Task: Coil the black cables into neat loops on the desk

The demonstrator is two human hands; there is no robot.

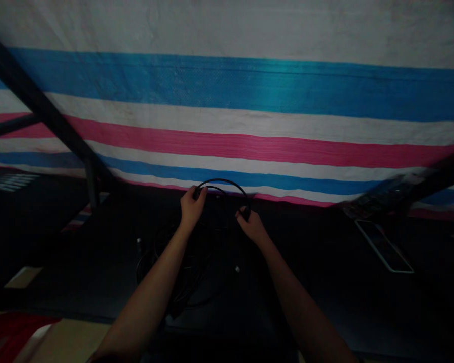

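A black cable (222, 180) arches between my two hands above the dark tabletop. My left hand (192, 204) is closed, pinching one end of the arch between thumb and fingers. At the other side my right hand (250, 222) grips the same cable, its fingers curled in. A second thin strand hangs down from near the left hand. Under and beside my left forearm lies a tangled heap of black cables (191, 275), partly hidden by the arm. A small pale connector (237, 269) rests on the table between my forearms, and another metallic connector (139, 244) sticks up at the heap's left.
A phone (386, 247) with a light-edged case lies at the right. Behind the dark table (79, 272) hangs a striped tarp (227, 85). Dark slanting bars (53, 111) stand at the left and right. Red cloth (11, 333) shows at bottom left.
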